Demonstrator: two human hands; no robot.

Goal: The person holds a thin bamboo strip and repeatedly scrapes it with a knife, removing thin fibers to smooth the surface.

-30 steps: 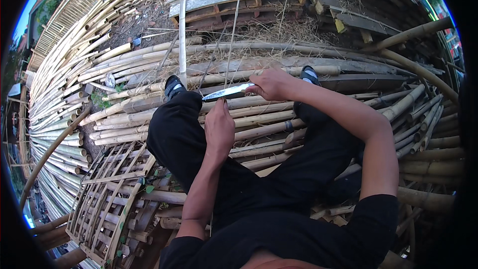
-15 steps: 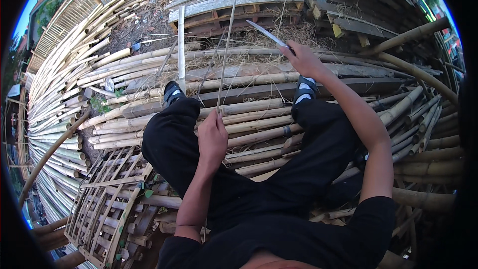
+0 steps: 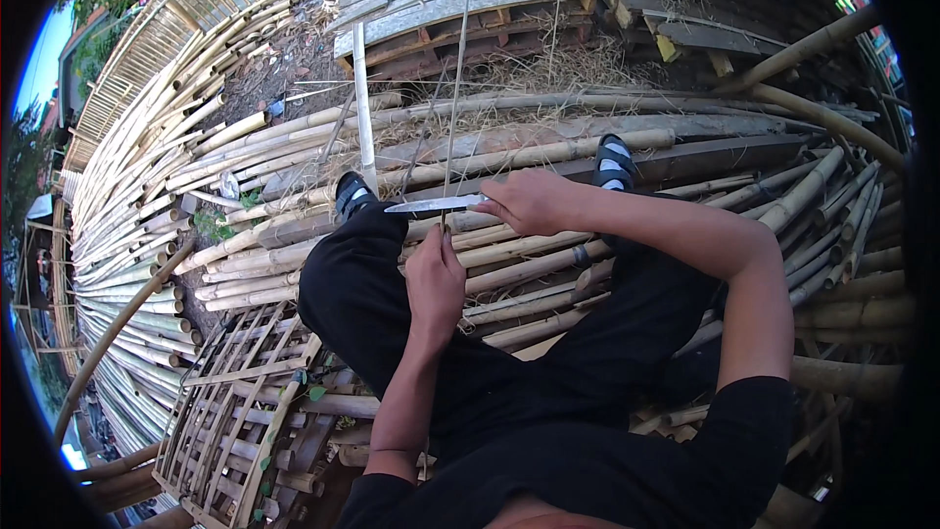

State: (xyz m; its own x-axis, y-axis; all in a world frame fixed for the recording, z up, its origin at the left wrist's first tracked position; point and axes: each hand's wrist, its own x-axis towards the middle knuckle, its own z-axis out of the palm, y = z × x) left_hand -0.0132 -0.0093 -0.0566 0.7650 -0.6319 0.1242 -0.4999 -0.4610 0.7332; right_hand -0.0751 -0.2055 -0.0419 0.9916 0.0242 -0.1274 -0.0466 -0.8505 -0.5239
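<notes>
My left hand (image 3: 436, 284) is closed round the near end of a long thin bamboo strip (image 3: 456, 108), which stretches away from me toward the pallets. In my right hand (image 3: 537, 202) is a knife (image 3: 431, 205), its handle mostly covered by my fingers. The blade points left and lies across the strip, just beyond my left hand; whether it touches the strip I cannot tell. A wider pale bamboo slat (image 3: 363, 103) stands out past my left foot (image 3: 353, 195), to the left of the strip.
Bamboo poles (image 3: 548, 152) lie crosswise under and beyond my feet. A wooden pallet (image 3: 460, 0) stands ahead with straw beside it. At the lower left is a bamboo lattice frame (image 3: 245, 411). More poles (image 3: 127, 274) are stacked along the left, and thick poles (image 3: 822, 49) slant at the right.
My right hand has come down and left with the knife, from beyond the strip on the right to across it. My left hand keeps its grip on the strip. The view has shifted slightly.
</notes>
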